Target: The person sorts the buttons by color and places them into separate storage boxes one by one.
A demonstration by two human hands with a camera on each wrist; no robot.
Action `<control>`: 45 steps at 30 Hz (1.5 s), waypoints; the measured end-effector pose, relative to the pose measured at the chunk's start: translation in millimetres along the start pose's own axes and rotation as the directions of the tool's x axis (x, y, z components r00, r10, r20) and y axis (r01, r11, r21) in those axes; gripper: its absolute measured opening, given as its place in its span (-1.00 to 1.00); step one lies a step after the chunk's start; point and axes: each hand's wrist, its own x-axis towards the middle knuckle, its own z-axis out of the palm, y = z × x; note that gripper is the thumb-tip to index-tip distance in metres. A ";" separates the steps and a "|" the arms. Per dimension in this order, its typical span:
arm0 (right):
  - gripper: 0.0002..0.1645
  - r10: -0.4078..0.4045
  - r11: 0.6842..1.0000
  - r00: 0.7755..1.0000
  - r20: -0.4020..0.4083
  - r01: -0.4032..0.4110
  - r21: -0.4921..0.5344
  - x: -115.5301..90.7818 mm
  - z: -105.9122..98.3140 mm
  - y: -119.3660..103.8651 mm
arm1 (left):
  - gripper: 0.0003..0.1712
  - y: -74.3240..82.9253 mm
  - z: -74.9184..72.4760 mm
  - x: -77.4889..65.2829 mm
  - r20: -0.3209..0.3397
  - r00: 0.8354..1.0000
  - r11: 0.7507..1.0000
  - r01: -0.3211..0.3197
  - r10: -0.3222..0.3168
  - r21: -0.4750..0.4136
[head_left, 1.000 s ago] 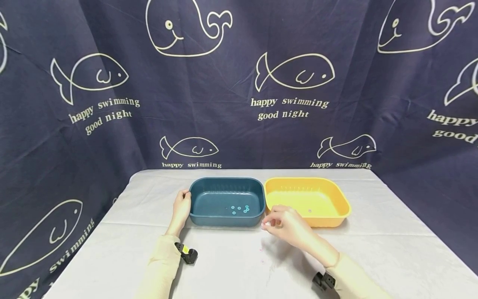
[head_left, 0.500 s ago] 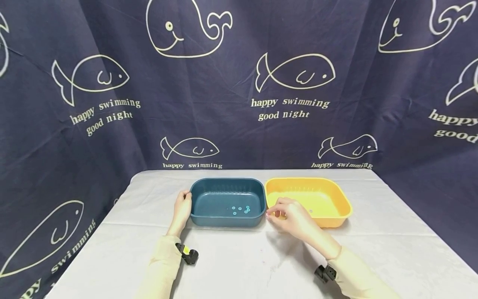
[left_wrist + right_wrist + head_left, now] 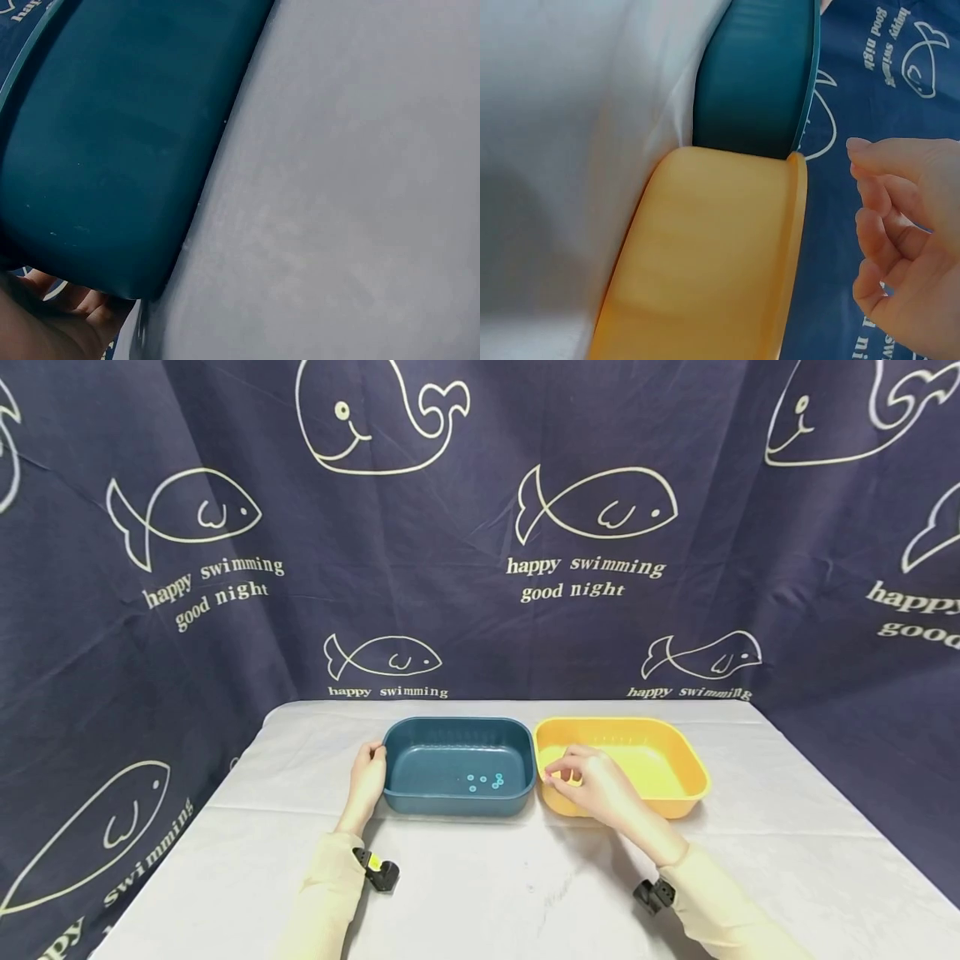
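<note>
My left hand (image 3: 367, 782) grips the left end of a dark teal plastic tub (image 3: 456, 806), and its fingers (image 3: 88, 304) lie against the end wall in the left wrist view. Several small light-blue, button-like discs (image 3: 483, 779) lie inside, toward the right. Over the near left rim of a yellow tub (image 3: 673, 808) is my right hand (image 3: 602, 791), thumb and index finger pinched together. A tiny pinkish piece (image 3: 548, 776) shows at those fingertips; its kind is too small to tell. In the right wrist view, the right hand (image 3: 915, 232) is above the yellow tub's rim, the piece not discernible.
The two tubs stand side by side with rims touching on a white-clothed table (image 3: 465, 893). Faint small marks (image 3: 531, 887) show on the cloth in front. A dark blue fish-print curtain (image 3: 480, 610) hangs behind and along both sides.
My right hand has moved right and slightly away from me, from in front of the gap between the tubs to over the yellow tub's edge. The left hand keeps its grip.
</note>
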 end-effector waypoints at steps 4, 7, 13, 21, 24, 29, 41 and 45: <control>-0.88 0.029 1.000 1.000 0.002 -0.029 0.002 1.5 0.7 7.2 | -0.58 0.0 0.3 -0.7 -0.001 1.000 1.000 -0.006 0.006 -0.008; -0.89 0.061 0.998 0.998 0.015 -0.061 -0.002 2.5 0.7 12.9 | -0.58 -0.2 0.3 -1.0 -0.002 1.000 1.000 -0.004 0.003 -0.012; -0.91 0.116 0.993 0.992 0.049 -0.116 -0.011 3.1 0.8 24.5 | -0.59 -0.1 0.3 -1.5 -0.008 1.000 1.000 -0.004 0.004 -0.012; -0.90 0.172 0.985 0.981 0.088 -0.173 -0.004 1.5 0.6 35.5 | -0.57 0.1 -0.4 -3.1 0.002 1.000 1.000 0.000 0.000 -0.006; -0.92 0.183 0.983 0.978 0.098 -0.183 -0.009 0.8 0.7 39.3 | -0.57 0.3 -0.5 -3.2 0.002 1.000 1.000 -0.002 0.002 -0.002; -0.95 0.202 0.979 0.971 0.127 -0.199 -0.031 -0.4 0.6 44.4 | -0.56 0.6 -0.1 -3.4 0.002 1.000 1.000 -0.005 0.005 0.002; -0.92 0.234 0.972 0.960 0.153 -0.225 -0.072 -2.4 2.2 55.7 | -0.56 1.7 -0.4 -4.0 0.001 1.000 1.000 -0.001 0.001 -0.001; -0.93 0.240 0.970 0.958 0.155 -0.230 -0.081 -2.4 2.9 58.3 | -0.56 1.4 -0.3 -3.9 -0.002 1.000 1.000 -0.004 0.004 0.002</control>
